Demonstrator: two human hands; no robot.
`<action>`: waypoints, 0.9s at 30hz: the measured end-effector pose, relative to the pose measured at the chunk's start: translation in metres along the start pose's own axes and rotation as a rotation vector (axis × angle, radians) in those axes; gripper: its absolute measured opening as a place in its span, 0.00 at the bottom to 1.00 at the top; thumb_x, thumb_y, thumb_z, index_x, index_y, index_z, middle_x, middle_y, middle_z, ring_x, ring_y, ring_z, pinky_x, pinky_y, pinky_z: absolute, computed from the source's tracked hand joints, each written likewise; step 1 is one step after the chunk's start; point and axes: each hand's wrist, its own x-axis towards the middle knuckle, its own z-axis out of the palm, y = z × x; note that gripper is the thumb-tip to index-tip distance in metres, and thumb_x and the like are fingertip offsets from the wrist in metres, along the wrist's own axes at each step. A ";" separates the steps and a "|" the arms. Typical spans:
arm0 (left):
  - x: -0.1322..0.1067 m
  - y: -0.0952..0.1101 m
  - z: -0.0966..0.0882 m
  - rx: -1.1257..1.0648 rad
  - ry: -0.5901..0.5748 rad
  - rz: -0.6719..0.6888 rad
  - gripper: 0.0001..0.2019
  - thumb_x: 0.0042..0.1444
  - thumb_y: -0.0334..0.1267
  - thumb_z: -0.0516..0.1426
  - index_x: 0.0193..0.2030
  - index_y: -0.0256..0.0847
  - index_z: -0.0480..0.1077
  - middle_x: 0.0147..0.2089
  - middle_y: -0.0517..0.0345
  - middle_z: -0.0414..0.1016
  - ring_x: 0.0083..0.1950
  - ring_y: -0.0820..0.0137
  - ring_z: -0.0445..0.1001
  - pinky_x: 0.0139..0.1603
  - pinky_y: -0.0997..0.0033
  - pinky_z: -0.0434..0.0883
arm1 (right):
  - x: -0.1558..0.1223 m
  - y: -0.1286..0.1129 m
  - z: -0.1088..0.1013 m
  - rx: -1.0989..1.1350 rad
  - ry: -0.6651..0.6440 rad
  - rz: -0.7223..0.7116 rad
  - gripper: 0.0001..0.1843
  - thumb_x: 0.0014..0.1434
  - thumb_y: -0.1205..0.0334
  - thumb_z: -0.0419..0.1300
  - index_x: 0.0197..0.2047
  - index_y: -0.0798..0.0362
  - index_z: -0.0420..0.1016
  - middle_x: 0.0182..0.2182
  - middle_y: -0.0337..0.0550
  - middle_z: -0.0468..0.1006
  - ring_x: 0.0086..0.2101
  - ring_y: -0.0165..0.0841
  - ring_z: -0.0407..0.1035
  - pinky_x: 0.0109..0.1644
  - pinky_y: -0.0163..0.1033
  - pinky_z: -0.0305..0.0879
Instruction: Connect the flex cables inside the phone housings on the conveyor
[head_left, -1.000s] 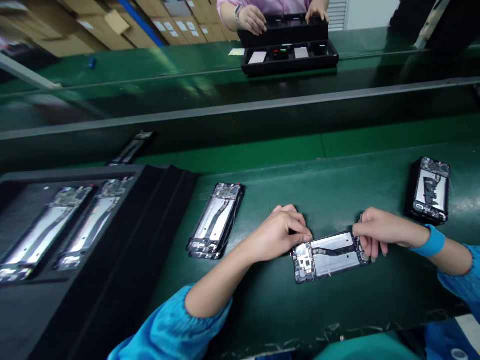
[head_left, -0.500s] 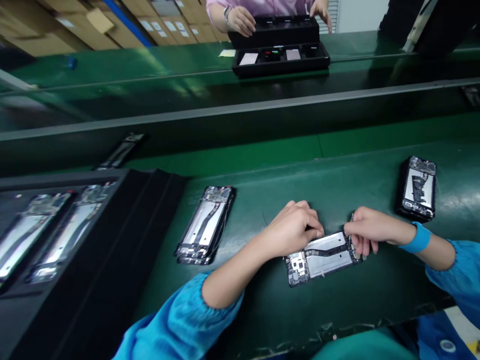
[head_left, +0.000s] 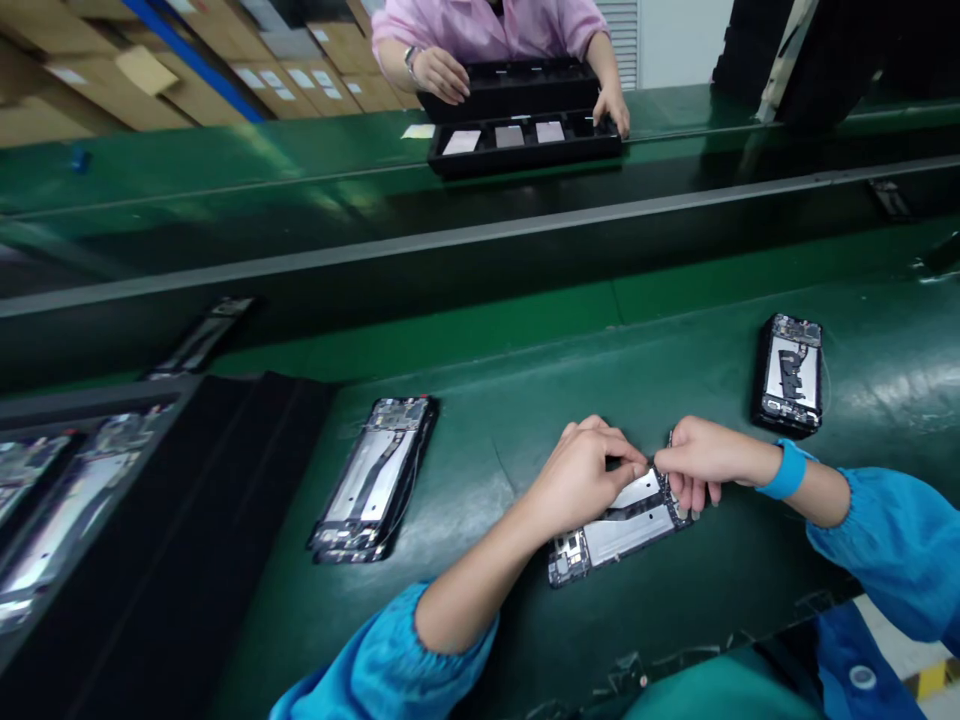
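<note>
An opened phone chassis (head_left: 616, 528) lies on the green bench in front of me, its circuit board end toward the lower left. My left hand (head_left: 584, 473) is curled over the chassis's far edge, fingers pinched together. From the right, my right hand (head_left: 696, 459) meets it at the chassis's upper right end, thumb and forefinger pinched on a small part that I cannot make out. The fingertips of both hands nearly touch.
A stack of phone chassis (head_left: 373, 480) lies to the left, a single one (head_left: 790, 373) to the right. A black tray (head_left: 90, 500) with more chassis fills the left. Across the conveyor (head_left: 480, 225), a person in pink handles black trays (head_left: 525, 140).
My left hand has slid right along the chassis until its fingertips meet my right hand's. The view has shifted, so everything sits further left.
</note>
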 end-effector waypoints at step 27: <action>-0.046 0.020 0.022 -0.012 0.195 -0.092 0.13 0.69 0.47 0.47 0.49 0.44 0.67 0.40 0.64 0.74 0.41 0.77 0.69 0.51 0.69 0.59 | -0.005 0.048 0.025 0.098 0.429 -0.674 0.22 0.64 0.47 0.55 0.43 0.58 0.79 0.35 0.38 0.73 0.35 0.15 0.65 0.36 0.17 0.57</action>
